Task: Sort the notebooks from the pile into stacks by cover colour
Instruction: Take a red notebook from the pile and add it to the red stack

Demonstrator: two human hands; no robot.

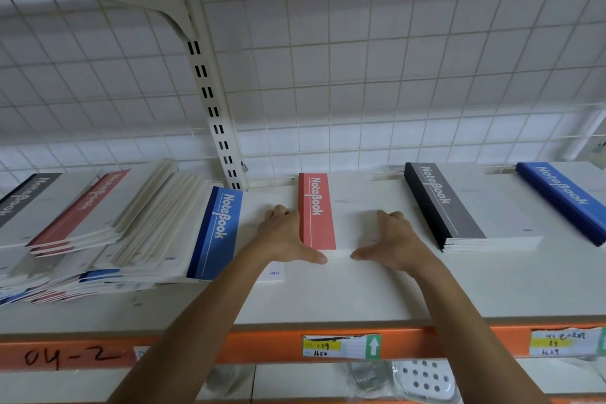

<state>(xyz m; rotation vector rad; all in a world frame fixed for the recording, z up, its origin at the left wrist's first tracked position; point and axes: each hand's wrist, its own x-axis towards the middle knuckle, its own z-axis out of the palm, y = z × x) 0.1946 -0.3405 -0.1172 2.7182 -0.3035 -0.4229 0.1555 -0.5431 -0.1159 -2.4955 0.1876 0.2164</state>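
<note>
A stack of red-banded notebooks [316, 211] lies in the middle of the white shelf [328, 292]. My left hand [285, 236] presses flat against its left edge, thumb at the front corner. My right hand [392, 238] rests on the white cover to the right, thumb touching the stack's front edge. Neither hand grips anything. A messy pile of mixed notebooks [98, 233] spreads at the left, with a blue-banded notebook [216, 233] on top at its right side. A black-banded stack [446, 207] and a blue-banded stack [564, 200] sit to the right.
A wire grid back panel [360, 75] and a slotted upright post [213, 102] stand behind the shelf. The orange shelf front [262, 344] carries price labels and the marking "04-2". Packaged goods lie on the shelf below.
</note>
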